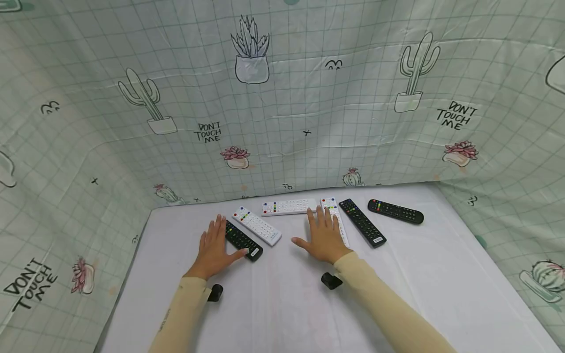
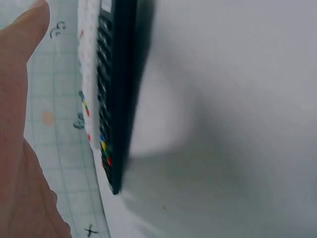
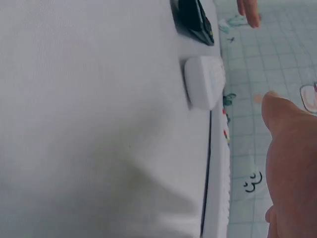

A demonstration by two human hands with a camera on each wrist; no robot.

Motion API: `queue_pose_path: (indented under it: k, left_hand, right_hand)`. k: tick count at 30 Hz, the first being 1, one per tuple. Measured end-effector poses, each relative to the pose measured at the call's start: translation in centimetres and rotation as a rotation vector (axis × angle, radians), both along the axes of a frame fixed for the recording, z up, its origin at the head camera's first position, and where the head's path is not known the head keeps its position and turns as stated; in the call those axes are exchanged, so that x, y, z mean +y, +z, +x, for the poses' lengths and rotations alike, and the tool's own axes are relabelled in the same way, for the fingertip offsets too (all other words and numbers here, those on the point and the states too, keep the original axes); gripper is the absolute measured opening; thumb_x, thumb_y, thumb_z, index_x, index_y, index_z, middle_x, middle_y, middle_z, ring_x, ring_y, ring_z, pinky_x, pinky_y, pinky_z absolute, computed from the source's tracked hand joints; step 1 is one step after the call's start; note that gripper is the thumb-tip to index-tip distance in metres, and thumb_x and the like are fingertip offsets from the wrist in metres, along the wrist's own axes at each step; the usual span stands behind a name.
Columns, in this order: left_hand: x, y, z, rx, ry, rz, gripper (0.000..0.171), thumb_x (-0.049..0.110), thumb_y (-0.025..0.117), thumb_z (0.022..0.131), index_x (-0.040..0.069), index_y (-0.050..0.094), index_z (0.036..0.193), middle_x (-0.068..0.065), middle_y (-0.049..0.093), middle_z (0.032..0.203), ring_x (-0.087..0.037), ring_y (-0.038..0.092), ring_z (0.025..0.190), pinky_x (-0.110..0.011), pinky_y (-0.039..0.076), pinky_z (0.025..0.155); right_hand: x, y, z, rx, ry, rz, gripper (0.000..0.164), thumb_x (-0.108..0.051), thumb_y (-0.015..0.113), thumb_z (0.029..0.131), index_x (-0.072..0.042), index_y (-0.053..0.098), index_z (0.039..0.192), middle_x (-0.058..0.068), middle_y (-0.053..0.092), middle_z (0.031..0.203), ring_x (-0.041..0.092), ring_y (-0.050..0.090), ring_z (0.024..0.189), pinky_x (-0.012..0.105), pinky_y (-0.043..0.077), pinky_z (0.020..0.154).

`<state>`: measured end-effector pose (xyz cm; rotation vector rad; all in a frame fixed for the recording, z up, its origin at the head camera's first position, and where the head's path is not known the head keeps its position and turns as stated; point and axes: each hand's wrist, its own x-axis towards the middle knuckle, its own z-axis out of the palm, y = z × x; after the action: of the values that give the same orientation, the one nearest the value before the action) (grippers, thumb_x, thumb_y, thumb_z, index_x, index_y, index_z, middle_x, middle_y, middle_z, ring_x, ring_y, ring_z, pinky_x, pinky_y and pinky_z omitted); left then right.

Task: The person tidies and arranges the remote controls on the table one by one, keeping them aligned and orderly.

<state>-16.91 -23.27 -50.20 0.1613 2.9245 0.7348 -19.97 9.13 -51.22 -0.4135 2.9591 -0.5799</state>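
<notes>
My left hand (image 1: 213,252), fingers straight and thumb spread, hovers at the left side of a black remote control (image 1: 242,240). The thumb overlaps that remote's near end in the head view; the left wrist view shows the black remote (image 2: 119,89) side-on, below the hand (image 2: 15,124). Beside it, a white remote (image 1: 258,226) lies slanted. My right hand (image 1: 325,240) spreads its fingers over another white remote (image 1: 334,205), partly covering it. Its fingertips also overlap the right end of a sideways white remote (image 1: 289,207). Neither hand grips anything.
Right of the right hand lie a long black remote (image 1: 363,223) and a rounded black remote (image 1: 396,212). A white cloth covers the table (image 1: 273,304). Behind and at both sides hangs a checked curtain (image 1: 282,108) with cactus prints.
</notes>
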Motion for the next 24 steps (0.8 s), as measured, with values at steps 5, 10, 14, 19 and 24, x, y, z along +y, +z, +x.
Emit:
queue_pose_path:
  k: [5, 10, 14, 19, 24]
  left_hand:
    - [1.7, 0.7, -0.4, -0.001, -0.044, 0.017, 0.118, 0.055, 0.075, 0.092, 0.000, 0.004, 0.169, -0.020, -0.002, 0.177, -0.044, -0.003, 0.162, -0.064, 0.000, 0.130]
    - [3.2, 1.1, -0.7, 0.007, -0.088, 0.037, 0.117, 0.053, 0.076, 0.092, 0.002, 0.005, 0.169, -0.018, -0.001, 0.177, -0.043, -0.001, 0.163, -0.063, 0.002, 0.130]
    - [4.3, 1.2, -0.7, 0.040, -0.120, 0.046, 0.115, 0.051, 0.077, 0.092, 0.000, 0.008, 0.169, -0.020, 0.002, 0.177, -0.044, 0.001, 0.162, -0.065, 0.005, 0.130]
    - [5.6, 0.8, -0.8, 0.048, -0.155, 0.052, 0.114, 0.052, 0.076, 0.093, 0.002, 0.008, 0.169, -0.016, 0.003, 0.178, -0.041, 0.001, 0.163, -0.066, 0.007, 0.129]
    - [6.8, 0.2, -0.9, 0.054, -0.178, 0.063, 0.114, 0.053, 0.076, 0.092, 0.004, 0.010, 0.170, -0.016, 0.005, 0.178, -0.041, 0.004, 0.163, -0.065, 0.009, 0.129]
  right_hand:
    - [1.7, 0.1, -0.2, 0.022, -0.024, -0.025, 0.099, -0.058, 0.063, 0.101, 0.005, 0.021, 0.165, 0.036, 0.016, 0.169, 0.057, 0.012, 0.157, 0.070, 0.010, 0.127]
    - [3.6, 0.4, -0.2, 0.015, -0.057, -0.041, 0.099, -0.057, 0.064, 0.101, 0.005, 0.020, 0.166, 0.036, 0.017, 0.169, 0.057, 0.009, 0.157, 0.071, 0.006, 0.127]
    - [5.2, 0.6, -0.1, 0.026, -0.081, -0.050, 0.098, -0.056, 0.063, 0.101, 0.004, 0.019, 0.166, 0.036, 0.017, 0.169, 0.057, 0.010, 0.157, 0.073, 0.007, 0.126]
    - [7.3, 0.8, 0.2, 0.031, -0.111, -0.095, 0.095, -0.051, 0.063, 0.104, 0.004, 0.017, 0.166, 0.037, 0.015, 0.168, 0.058, 0.010, 0.156, 0.074, 0.006, 0.125]
    - [9.3, 1.2, 0.6, 0.023, -0.141, -0.112, 0.091, -0.048, 0.061, 0.106, 0.005, 0.018, 0.165, 0.038, 0.014, 0.167, 0.060, 0.009, 0.154, 0.074, 0.005, 0.124]
